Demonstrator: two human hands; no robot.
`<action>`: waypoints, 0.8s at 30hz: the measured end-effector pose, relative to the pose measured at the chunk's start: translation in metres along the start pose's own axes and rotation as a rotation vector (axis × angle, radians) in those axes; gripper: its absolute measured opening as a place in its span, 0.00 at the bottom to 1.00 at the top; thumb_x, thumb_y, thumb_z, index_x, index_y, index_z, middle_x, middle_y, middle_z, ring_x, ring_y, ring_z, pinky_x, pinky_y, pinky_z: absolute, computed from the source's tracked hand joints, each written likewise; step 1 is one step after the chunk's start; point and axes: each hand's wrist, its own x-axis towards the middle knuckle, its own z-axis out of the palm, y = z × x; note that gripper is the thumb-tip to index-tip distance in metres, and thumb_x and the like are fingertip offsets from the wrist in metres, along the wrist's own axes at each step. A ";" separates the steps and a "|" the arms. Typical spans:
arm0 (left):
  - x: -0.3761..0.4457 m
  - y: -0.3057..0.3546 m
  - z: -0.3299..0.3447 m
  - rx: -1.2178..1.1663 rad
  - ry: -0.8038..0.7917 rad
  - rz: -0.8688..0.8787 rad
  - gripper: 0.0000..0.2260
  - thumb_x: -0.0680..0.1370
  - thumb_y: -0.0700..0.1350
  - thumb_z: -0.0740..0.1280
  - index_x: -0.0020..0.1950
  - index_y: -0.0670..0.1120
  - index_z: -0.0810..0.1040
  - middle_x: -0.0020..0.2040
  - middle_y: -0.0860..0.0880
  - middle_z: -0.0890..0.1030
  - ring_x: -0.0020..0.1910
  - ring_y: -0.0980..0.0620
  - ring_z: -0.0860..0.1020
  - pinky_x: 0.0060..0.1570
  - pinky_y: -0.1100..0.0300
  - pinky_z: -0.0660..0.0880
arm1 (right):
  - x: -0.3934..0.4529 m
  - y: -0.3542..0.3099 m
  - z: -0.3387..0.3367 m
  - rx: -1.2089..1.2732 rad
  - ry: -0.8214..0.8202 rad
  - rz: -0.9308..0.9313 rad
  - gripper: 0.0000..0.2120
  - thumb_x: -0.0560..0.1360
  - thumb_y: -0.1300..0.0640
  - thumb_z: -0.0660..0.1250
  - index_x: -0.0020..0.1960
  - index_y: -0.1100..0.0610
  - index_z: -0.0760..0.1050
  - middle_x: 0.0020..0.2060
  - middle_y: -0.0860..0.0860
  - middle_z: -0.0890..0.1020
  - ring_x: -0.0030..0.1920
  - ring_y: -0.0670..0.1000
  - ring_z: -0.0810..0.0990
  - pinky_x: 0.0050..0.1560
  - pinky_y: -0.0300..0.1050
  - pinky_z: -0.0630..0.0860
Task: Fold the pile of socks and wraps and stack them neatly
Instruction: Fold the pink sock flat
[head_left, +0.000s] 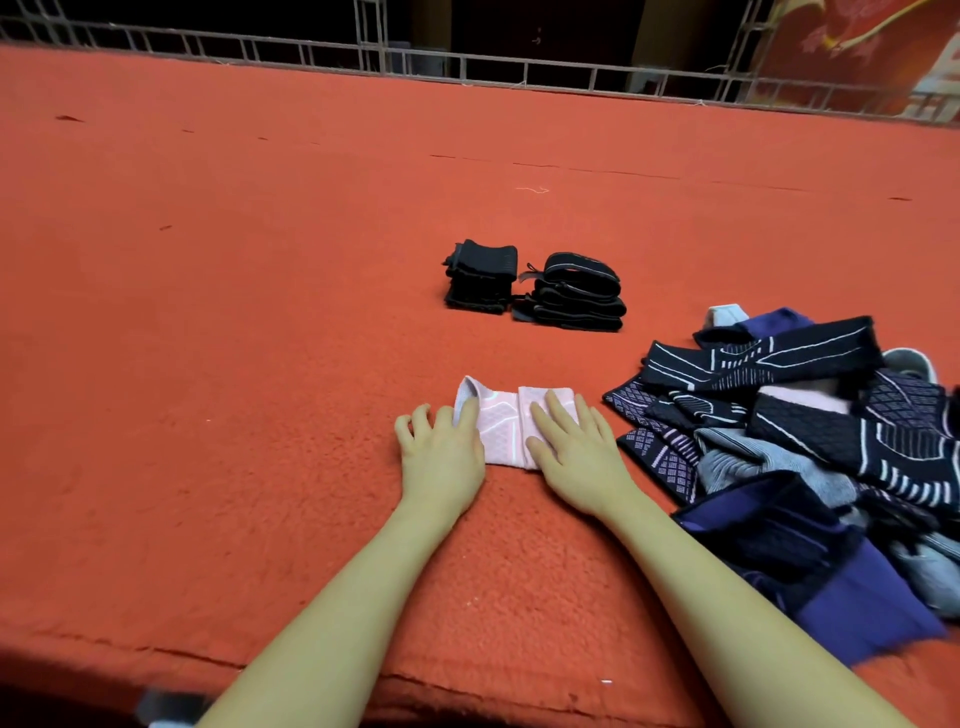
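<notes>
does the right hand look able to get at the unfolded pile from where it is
Probably yes. The right hand lies flat on the pink sock, and the unfolded pile sits just to its right on the red carpet, with nothing between them.

Two bare forearms, entering from the bottom edge — no sleeves, cuffs or gloves anywhere along them. Left hand and right hand equally uncovered: no rings, no watch, no bracelet at either wrist. Slender fingers, nails short and plain — no visible polish. No marks or bandages on arms or hands.
</notes>
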 end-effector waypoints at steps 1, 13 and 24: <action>0.000 0.000 0.001 0.000 0.039 0.015 0.21 0.70 0.46 0.54 0.57 0.46 0.80 0.36 0.47 0.80 0.41 0.40 0.78 0.46 0.50 0.61 | 0.000 -0.001 -0.001 -0.010 -0.008 0.000 0.28 0.80 0.41 0.42 0.78 0.49 0.51 0.78 0.49 0.48 0.77 0.56 0.41 0.74 0.49 0.39; 0.018 0.020 -0.023 -0.560 0.239 -0.018 0.21 0.72 0.48 0.60 0.65 0.49 0.72 0.40 0.53 0.77 0.43 0.48 0.77 0.49 0.56 0.57 | -0.001 -0.013 0.004 0.053 0.223 0.061 0.33 0.73 0.38 0.39 0.69 0.47 0.69 0.60 0.52 0.69 0.59 0.56 0.65 0.59 0.49 0.55; 0.025 0.052 -0.017 -0.562 -0.344 0.180 0.21 0.80 0.42 0.59 0.73 0.44 0.64 0.75 0.47 0.61 0.72 0.49 0.62 0.68 0.53 0.60 | -0.013 -0.001 0.001 0.489 0.547 0.366 0.18 0.77 0.47 0.59 0.53 0.60 0.79 0.59 0.55 0.73 0.61 0.56 0.68 0.63 0.50 0.56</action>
